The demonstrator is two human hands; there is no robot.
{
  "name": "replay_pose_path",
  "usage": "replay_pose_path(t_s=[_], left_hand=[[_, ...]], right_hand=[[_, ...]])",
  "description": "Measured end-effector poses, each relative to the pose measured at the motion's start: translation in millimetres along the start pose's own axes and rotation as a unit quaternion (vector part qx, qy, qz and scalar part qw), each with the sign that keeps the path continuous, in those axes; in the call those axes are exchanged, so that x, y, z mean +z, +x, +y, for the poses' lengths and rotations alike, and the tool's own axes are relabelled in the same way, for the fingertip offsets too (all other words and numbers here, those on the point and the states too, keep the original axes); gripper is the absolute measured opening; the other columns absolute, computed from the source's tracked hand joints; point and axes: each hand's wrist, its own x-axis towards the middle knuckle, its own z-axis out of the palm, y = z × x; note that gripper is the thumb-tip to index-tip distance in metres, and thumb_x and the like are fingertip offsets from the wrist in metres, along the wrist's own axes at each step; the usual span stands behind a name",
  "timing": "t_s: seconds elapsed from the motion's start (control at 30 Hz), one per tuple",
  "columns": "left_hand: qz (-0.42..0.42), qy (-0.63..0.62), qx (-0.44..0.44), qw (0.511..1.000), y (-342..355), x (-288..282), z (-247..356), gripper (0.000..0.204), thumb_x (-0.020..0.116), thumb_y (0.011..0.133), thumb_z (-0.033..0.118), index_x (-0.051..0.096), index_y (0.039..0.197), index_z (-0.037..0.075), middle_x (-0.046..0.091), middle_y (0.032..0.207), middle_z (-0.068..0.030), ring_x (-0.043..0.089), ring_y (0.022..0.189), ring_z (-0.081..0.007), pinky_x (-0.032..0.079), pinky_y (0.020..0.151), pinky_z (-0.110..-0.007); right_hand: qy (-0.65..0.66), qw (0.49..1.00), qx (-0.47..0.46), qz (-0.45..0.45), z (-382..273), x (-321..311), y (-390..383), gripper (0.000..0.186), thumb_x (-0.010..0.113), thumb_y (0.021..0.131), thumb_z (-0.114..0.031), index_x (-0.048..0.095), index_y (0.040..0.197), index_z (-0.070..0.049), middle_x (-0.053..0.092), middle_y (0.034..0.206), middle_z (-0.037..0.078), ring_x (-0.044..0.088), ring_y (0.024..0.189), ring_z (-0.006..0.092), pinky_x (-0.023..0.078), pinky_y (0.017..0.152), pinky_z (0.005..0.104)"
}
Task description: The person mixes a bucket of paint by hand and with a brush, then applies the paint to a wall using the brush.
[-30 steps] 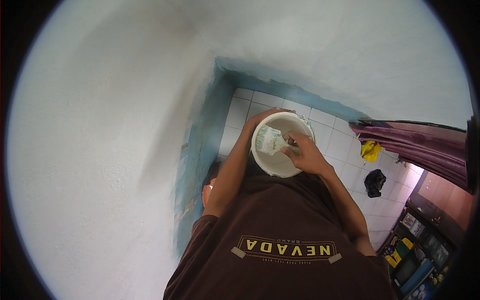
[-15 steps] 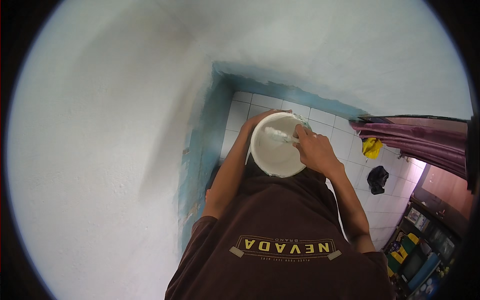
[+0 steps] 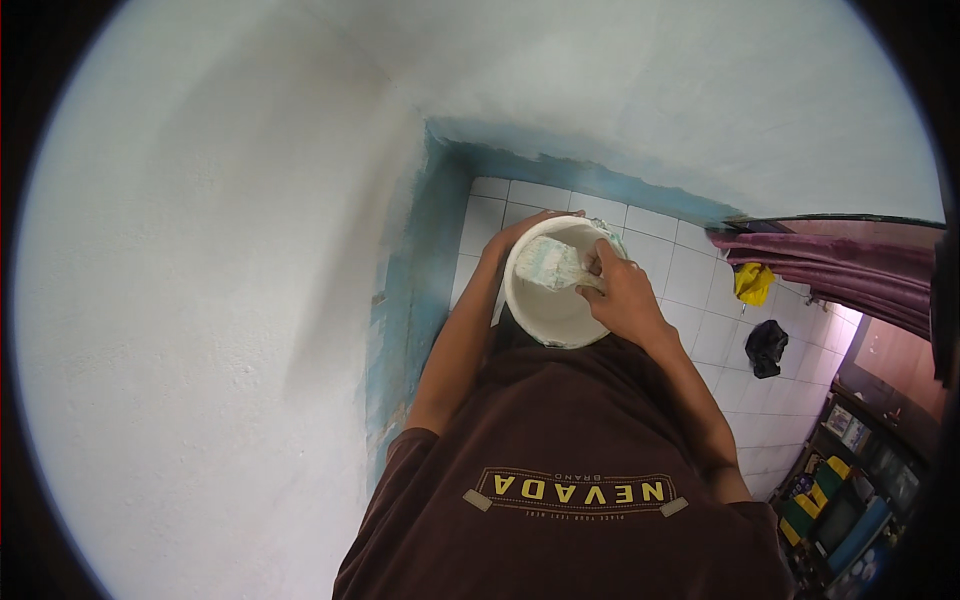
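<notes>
A white bucket (image 3: 548,325) with paint smears on its rim is held in front of my body. My left hand (image 3: 528,228) wraps around its far left side, with most of the fingers hidden behind the bucket. Closed around a short handle, my right hand (image 3: 626,298) holds a wide paintbrush (image 3: 545,264) over the bucket's mouth. The brush's broad face, coated in white and pale green paint, is turned up. Whitish paint lines the inside of the bucket; its depth is hard to judge.
White walls (image 3: 200,300) meet in a corner, with a blue-green band (image 3: 425,260) above the white tiled floor (image 3: 690,290). Right of me hang purple curtains (image 3: 830,270), near a yellow cloth (image 3: 753,284) and a black bag-like item (image 3: 767,348). A cluttered shelf (image 3: 835,500) stands at lower right.
The paintbrush has turned from edge-on to showing its broad face and sits slightly further left. My right hand has rotated with it. My left hand keeps its hold on the bucket.
</notes>
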Motion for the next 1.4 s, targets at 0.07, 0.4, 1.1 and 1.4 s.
replay_pose_path(t_s=[0.07,0.4,1.1,1.4], left_hand=[[0.007,0.054,0.003,0.999,3.7,-0.8,-2.4,0.05,0.055,0.099,0.017,0.046,0.147,0.009,0.052,0.145,-0.0072,0.051,0.13,-0.0196,0.041,0.111,-0.034],[0.018,0.116,0.01,0.993,-5.9,9.2,6.3,0.048,0.055,0.1,0.02,0.048,0.146,0.009,0.054,0.143,-0.0084,0.052,0.13,-0.0188,0.042,0.11,-0.035],[0.068,-0.046,-0.196,0.977,5.5,15.9,22.4,0.05,0.06,0.098,0.022,0.049,0.146,0.012,0.058,0.139,-0.0074,0.059,0.122,-0.0199,0.05,0.101,-0.033],[0.061,-0.013,-0.111,0.992,0.3,16.7,18.9,0.051,0.062,0.097,0.02,0.049,0.146,0.011,0.058,0.138,-0.0078,0.059,0.121,-0.0188,0.05,0.101,-0.033]], right_hand=[[0.058,0.996,0.066,-0.025,-0.1,2.1,-0.4,0.04,0.075,0.081,-0.01,0.047,0.109,-0.002,0.065,0.095,0.02,0.064,0.096,0.0421,0.049,0.083,0.049],[0.091,0.991,0.094,0.015,0.0,7.4,-7.5,0.04,0.077,0.08,-0.01,0.048,0.107,-0.001,0.065,0.097,0.022,0.066,0.097,0.0404,0.05,0.085,0.0456],[0.036,0.999,0.009,-0.004,-0.2,-1.9,-2.2,0.029,0.074,0.079,-0.005,0.055,0.099,0.001,0.067,0.092,0.024,0.065,0.092,0.0455,0.05,0.082,0.0474],[0.137,0.989,0.025,0.049,-3.2,14.5,-3.8,0.023,0.076,0.08,-0.005,0.058,0.093,0.0,0.068,0.087,0.022,0.068,0.081,0.0381,0.052,0.072,0.0419]])
